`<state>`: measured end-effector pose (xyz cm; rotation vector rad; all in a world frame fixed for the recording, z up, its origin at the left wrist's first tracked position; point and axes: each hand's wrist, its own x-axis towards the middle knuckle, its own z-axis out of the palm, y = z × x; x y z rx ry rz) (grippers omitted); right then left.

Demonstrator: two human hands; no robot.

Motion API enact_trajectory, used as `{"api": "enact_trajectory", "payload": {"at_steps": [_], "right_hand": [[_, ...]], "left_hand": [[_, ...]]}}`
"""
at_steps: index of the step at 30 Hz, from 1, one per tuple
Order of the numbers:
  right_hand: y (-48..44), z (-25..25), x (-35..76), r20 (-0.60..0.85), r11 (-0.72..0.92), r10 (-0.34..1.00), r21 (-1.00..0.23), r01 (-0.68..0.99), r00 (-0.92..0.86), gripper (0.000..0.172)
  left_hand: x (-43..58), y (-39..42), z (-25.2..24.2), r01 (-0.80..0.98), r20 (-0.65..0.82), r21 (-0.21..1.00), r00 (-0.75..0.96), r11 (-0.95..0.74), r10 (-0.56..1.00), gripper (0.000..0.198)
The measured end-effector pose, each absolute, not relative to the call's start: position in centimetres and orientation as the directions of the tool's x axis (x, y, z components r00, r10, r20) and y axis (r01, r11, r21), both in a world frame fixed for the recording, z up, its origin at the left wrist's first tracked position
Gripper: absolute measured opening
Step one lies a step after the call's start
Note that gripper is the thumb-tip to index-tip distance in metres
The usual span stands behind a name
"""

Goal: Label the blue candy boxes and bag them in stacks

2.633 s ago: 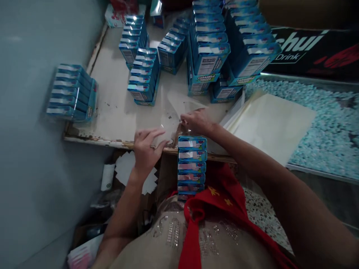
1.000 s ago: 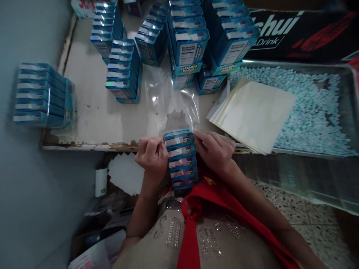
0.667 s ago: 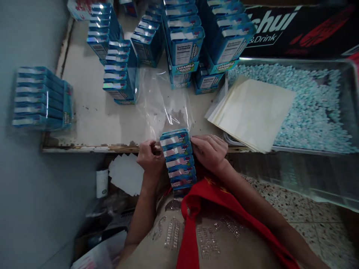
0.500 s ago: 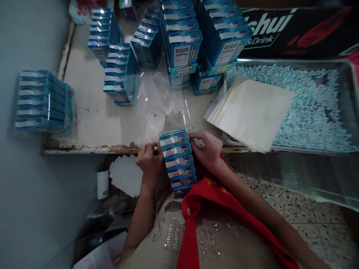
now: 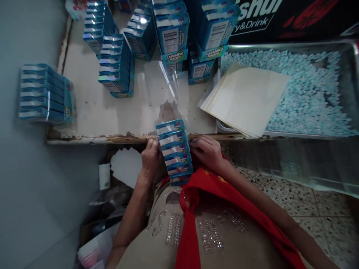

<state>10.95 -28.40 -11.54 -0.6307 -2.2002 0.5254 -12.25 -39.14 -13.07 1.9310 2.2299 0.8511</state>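
A row of small blue candy boxes (image 5: 175, 149) rests between my hands, half over the table's front edge and against my body. Clear plastic wrap or a bag (image 5: 166, 87) surrounds the row, its loose end spreading away across the tabletop. My left hand (image 5: 150, 158), fingers curled in, pinches the plastic at the left side of the boxes. On the opposite side my right hand (image 5: 206, 151) has its thumb and fingers pressed together at the plastic, close to the boxes. The fingertips of both are partly hidden.
Several blue box stacks (image 5: 172, 35) stand at the table's back, and a plastic-wrapped pack (image 5: 45, 93) lies far left by the wall. A metal tray (image 5: 352, 56) of light-blue candies (image 5: 308, 101) is at right, with paper sheets (image 5: 246, 97) over its corner. The table's worn edge (image 5: 117, 139) runs in front.
The view has shifted, so the table sits higher in the picture. Both hands have slid slightly toward my body along the sides of the boxes; the loose plastic has changed its folds.
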Motion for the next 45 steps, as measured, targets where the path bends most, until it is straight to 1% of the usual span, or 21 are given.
{"api": "enact_trajectory", "payload": {"at_steps": [3,6,9,11,14,16,17,18,20,22,24,26,28,30,31,32,33,35,38,41,45], "right_hand": [[-29.8,-12.2,13.4,0.507,0.730,0.649,-0.627,0.273,-0.567,0.020],[-31.5,-12.4,15.9,0.444,0.707,0.652,-0.648,0.283,-0.614,0.025],[-32.8,-12.0,18.1,0.410,0.721,0.579,-0.662,0.207,-0.705,0.029],[-33.2,-11.6,19.1,0.410,0.726,0.503,-0.678,0.114,-0.761,0.030],[-33.3,-11.5,19.8,0.363,0.684,0.446,-0.728,0.051,-0.818,0.030],[-33.3,-11.9,19.6,0.306,0.609,0.496,-0.790,0.074,-0.813,0.018],[-33.4,-12.2,19.2,0.277,0.564,0.540,-0.820,0.097,-0.795,0.012],[-33.5,-12.5,18.8,0.252,0.523,0.588,-0.844,0.123,-0.769,0.020],[-33.7,-13.0,17.5,0.226,0.483,0.667,-0.857,0.181,-0.710,0.043],[-33.5,-13.2,16.0,0.256,0.504,0.711,-0.835,0.222,-0.655,0.053],[-32.8,-13.0,14.8,0.304,0.538,0.730,-0.809,0.239,-0.612,0.056],[-31.7,-12.8,14.1,0.310,0.532,0.744,-0.810,0.245,-0.592,0.057],[-30.9,-12.8,14.1,0.269,0.485,0.777,-0.832,0.269,-0.570,0.069],[-30.8,-13.1,14.1,0.233,0.443,0.812,-0.844,0.304,-0.536,0.087],[-31.0,-13.4,14.1,0.226,0.434,0.823,-0.843,0.319,-0.522,0.093],[-31.3,-13.6,13.9,0.226,0.435,0.827,-0.837,0.331,-0.515,0.095],[-31.7,-13.9,13.5,0.238,0.446,0.828,-0.828,0.339,-0.507,0.092],[-32.3,-14.3,12.7,0.290,0.480,0.834,-0.801,0.358,-0.469,0.080],[-32.6,-14.3,11.6,0.364,0.526,0.833,-0.756,0.390,-0.416,0.065],[-32.3,-14.1,11.7,0.391,0.551,0.822,-0.732,0.402,-0.415,0.063],[-32.3,-13.8,12.5,0.365,0.553,0.818,-0.710,0.436,-0.445,0.054]], "left_hand": [[-10.5,-40.3,-13.3,0.893,0.279,0.451,-0.127,-0.013,0.952,0.022],[-9.4,-42.3,-13.3,0.907,0.204,0.417,-0.035,-0.055,0.978,0.021],[-8.9,-44.8,-13.3,0.908,0.144,0.410,0.030,-0.087,0.989,0.020],[-8.6,-46.1,-13.2,0.866,0.124,0.489,0.047,-0.103,0.991,0.023],[-7.5,-47.0,-13.1,0.691,0.109,0.721,-0.042,-0.050,0.993,0.026],[-6.4,-46.8,-13.1,0.533,0.066,0.846,-0.146,0.022,0.987,0.027],[-5.8,-46.6,-13.0,0.465,0.037,0.883,-0.202,0.063,0.979,0.027],[-5.4,-46.3,-12.9,0.412,0.006,0.905,-0.262,0.107,0.965,0.028],[-4.8,-45.3,-12.6,0.343,-0.042,0.920,-0.399,0.192,0.916,0.031],[-5.0,-43.9,-12.1,0.312,-0.044,0.920,-0.518,0.237,0.854,0.030],[-5.7,-42.3,-11.6,0.354,0.016,0.903,-0.590,0.241,0.807,0.022],[-6.6,-41.0,-11.1,0.490,0.129,0.837,-0.610,0.244,0.782,0.016],[-7.2,-40.2,-10.9,0.613,0.251,0.760,-0.583,0.216,0.772,0.018],[-7.5,-40.1,-10.9,0.669,0.362,0.731,-0.546,0.133,0.755,0.021],[-7.6,-40.2,-10.9,0.688,0.412,0.721,-0.527,0.088,0.743,0.021],[-7.6,-40.3,-10.9,0.712,0.457,0.700,-0.508,0.057,0.730,0.020],[-7.6,-40.4,-10.8,0.746,0.498,0.664,-0.484,0.042,0.719,0.018],[-7.7,-40.5,-10.5,0.821,0.558,0.570,-0.424,0.041,0.713,0.017],[-8.3,-40.3,-9.9,0.887,0.605,0.462,-0.327,0.015,0.726,0.016],[-9.5,-39.9,-9.1,0.905,0.615,0.421,-0.232,-0.065,0.753,0.017],[-11.2,-39.5,-8.2,0.882,0.644,0.394,-0.065,-0.257,0.763,0.017]]}}
